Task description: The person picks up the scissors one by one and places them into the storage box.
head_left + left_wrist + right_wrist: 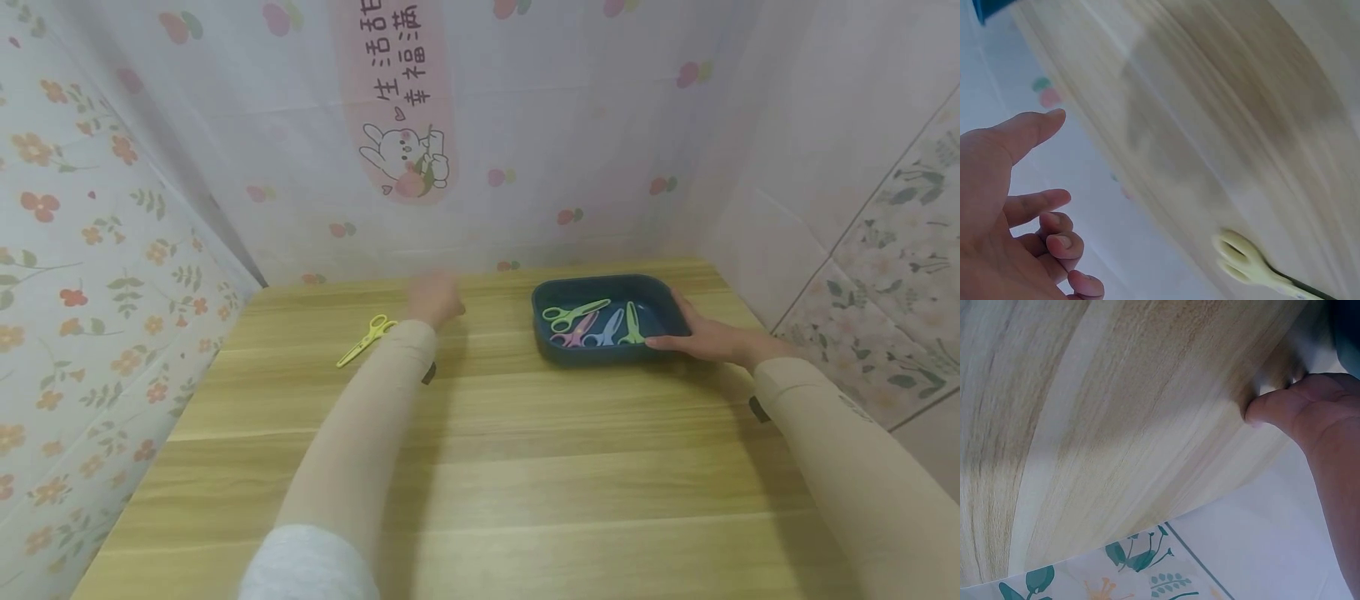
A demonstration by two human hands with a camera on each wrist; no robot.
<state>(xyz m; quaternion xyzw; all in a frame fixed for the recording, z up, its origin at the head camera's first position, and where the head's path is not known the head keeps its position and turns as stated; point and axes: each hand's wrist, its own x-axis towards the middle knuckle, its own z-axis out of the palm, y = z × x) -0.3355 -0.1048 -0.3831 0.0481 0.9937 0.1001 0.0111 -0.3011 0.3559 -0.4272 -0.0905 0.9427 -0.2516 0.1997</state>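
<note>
Your left hand (pixel 437 302) is over the far part of the table (pixel 525 467), thumb spread from half-curled fingers, holding nothing — the yellow scissors (pixel 366 341) lie just to its left. Your right hand (pixel 705 335) grips the dark blue tray's (pixel 600 357) right end — four scissors (pixel 579 313) lie inside: two green, one pink, one blue.

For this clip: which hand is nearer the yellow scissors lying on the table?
The left. The left hand is just to the right of the yellow scissors; the right hand is well farther right, at the dark blue bin's right end.
</note>
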